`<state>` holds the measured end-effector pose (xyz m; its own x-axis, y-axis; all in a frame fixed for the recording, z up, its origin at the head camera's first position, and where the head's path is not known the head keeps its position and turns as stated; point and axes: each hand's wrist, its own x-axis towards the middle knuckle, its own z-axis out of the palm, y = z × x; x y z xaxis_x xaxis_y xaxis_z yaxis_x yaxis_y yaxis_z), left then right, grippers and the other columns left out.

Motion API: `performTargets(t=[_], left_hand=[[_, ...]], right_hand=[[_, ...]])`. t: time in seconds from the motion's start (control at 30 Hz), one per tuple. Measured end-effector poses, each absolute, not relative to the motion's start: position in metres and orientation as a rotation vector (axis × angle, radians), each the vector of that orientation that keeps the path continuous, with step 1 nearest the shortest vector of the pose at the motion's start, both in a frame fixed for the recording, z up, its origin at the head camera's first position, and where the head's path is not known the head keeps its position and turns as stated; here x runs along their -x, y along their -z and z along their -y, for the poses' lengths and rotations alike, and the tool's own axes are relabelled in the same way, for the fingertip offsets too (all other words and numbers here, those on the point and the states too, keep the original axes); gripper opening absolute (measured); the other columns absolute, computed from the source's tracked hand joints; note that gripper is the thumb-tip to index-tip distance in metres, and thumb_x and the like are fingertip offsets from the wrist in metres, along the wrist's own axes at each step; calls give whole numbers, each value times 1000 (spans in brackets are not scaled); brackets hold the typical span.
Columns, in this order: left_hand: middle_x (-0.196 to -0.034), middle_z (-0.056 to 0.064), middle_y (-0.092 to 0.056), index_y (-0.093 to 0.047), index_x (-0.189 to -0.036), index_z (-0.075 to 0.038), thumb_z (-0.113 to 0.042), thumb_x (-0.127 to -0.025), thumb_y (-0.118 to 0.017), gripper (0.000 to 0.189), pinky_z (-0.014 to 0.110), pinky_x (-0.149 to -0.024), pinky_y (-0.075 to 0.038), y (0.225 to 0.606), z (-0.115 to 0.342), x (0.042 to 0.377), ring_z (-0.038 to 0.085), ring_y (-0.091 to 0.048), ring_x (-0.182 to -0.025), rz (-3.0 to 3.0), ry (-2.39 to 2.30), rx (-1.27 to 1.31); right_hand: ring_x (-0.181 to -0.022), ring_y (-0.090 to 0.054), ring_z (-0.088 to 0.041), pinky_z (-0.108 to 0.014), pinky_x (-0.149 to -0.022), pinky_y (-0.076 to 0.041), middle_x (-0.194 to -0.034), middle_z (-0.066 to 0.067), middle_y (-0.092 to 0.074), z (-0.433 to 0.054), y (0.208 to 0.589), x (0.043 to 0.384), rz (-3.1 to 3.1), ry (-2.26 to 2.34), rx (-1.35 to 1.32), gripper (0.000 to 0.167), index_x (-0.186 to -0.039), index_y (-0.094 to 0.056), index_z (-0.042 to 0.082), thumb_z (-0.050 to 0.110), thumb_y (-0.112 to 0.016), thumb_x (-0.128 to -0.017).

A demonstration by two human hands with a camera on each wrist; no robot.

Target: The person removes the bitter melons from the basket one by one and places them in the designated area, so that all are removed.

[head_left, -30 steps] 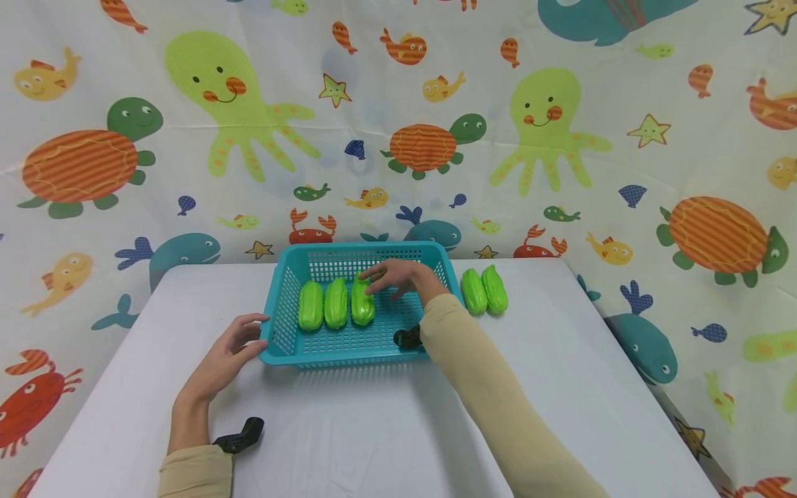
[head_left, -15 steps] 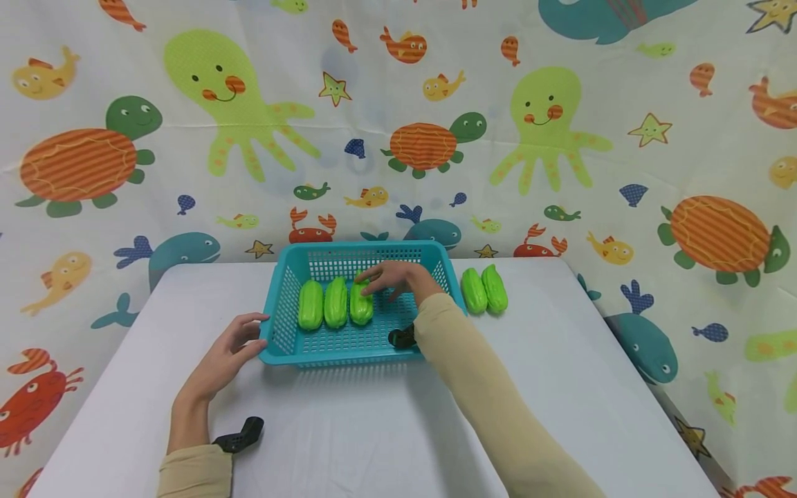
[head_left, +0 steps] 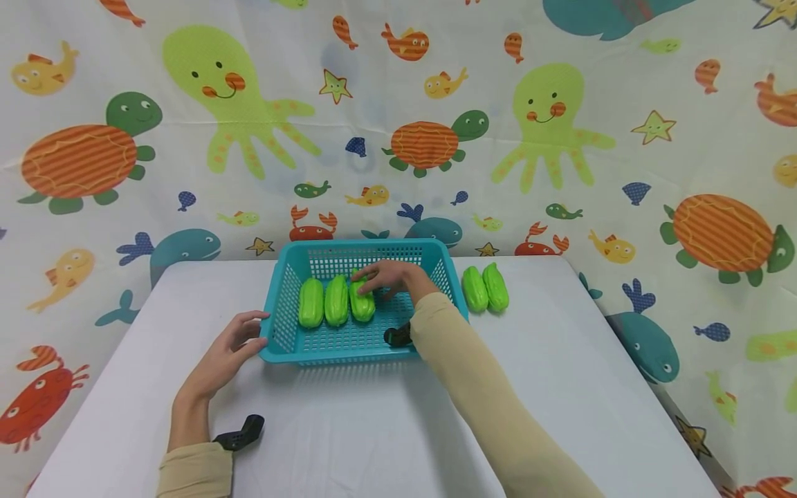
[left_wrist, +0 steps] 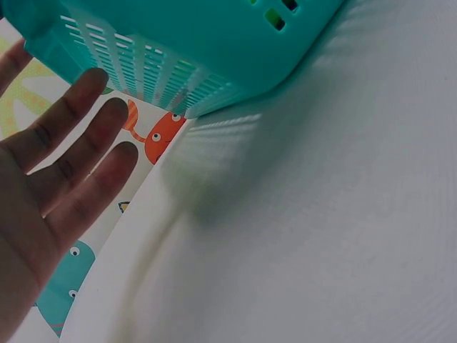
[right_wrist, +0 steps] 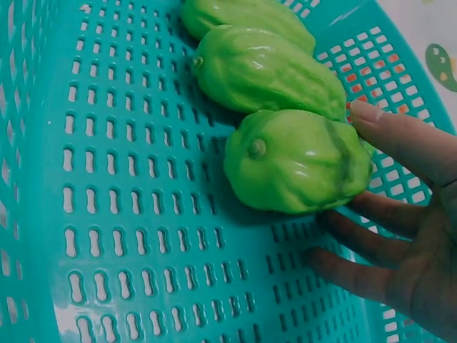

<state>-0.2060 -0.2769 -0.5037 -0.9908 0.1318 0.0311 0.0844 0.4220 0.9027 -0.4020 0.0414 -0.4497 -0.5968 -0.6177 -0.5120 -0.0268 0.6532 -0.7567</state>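
Observation:
A teal perforated basket [head_left: 349,356] holds three green ribbed gourds in a row, the left one [head_left: 310,303], the middle one [head_left: 337,301] and the right one [head_left: 362,304]. My right hand [head_left: 392,276] reaches in, its fingers spread at the right gourd's far end, over and beside it. In the right wrist view that gourd [right_wrist: 293,164] lies on the basket floor with its stem end toward the near side. My left hand [head_left: 225,349] rests its fingertips against the basket's left rim. Its other fingers [left_wrist: 89,136] are straight and spread outside the basket wall.
Two more green gourds, one [head_left: 475,290] beside the other [head_left: 496,287], lie on the white table [head_left: 573,360] right of the basket. A sea-animal curtain [head_left: 373,90] hangs behind the table. Each wrist bears a black device, such as the left one [head_left: 241,434].
My right hand has shifted slightly left inside the basket. The right gourd has edged a little left toward its neighbour. My left hand has stayed at the rim.

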Motion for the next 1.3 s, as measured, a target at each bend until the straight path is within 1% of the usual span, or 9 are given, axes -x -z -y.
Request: performTargets(t=[0.2,0.37,0.5,0.7,0.97,1.17,1.3], left_hand=[[-140,26,-44,-34,-146,-14,-30,-100,-56,53,71,-99,-35,505,277,207,50,-38,-130,-2613,-1652,-205],[-141,26,-43,-34,-146,-15,-31,-100,-56,54,71,-99,-35,505,278,207,51,-37,-131,-2608,-1648,-201],[-141,26,-42,-34,-146,-15,-31,-99,-57,54,71,-99,-34,505,278,207,51,-36,-132,-2609,-1641,-196],[-141,27,-42,-34,-146,-14,-31,-100,-57,54,71,-99,-34,505,277,208,51,-36,-131,-2613,-1641,-206],[-141,28,-42,-34,-145,-13,-32,-99,-56,54,71,-99,-34,505,276,205,52,-36,-131,-2619,-1634,-184],[-141,28,-42,-34,-145,-14,-32,-100,-56,54,71,-99,-34,506,274,202,52,-37,-131,-2629,-1629,-183],[-141,28,-42,-34,-145,-14,-32,-100,-56,54,71,-99,-34,507,272,201,52,-36,-131,-2633,-1626,-186]], right_hand=[[-143,-30,-30,-50,-103,-44,-158,-11,-27,-39,451,401,-2054,960,461,54,-143,-50,22,24,-69,-92],[-145,-25,-30,-50,-102,-45,-160,-13,-21,-37,452,402,-2031,955,464,60,-147,-44,19,21,-69,-92],[-144,-26,-31,-49,-99,-48,-160,-13,-18,-35,453,401,-2018,952,473,63,-148,-41,19,18,-69,-92],[-144,-26,-31,-46,-97,-50,-161,-14,-15,-32,455,400,-2020,939,477,60,-147,-42,20,16,-68,-93],[-145,-25,-30,-46,-99,-48,-162,-14,-13,-33,456,399,-1992,949,492,53,-143,-46,20,10,-65,-94],[-146,-22,-28,-46,-100,-47,-161,-11,-15,-37,460,399,-1983,965,503,46,-138,-52,19,9,-64,-95],[-145,-24,-27,-45,-100,-47,-161,-8,-18,-41,460,398,-1988,959,509,45,-138,-53,20,9,-63,-95]])
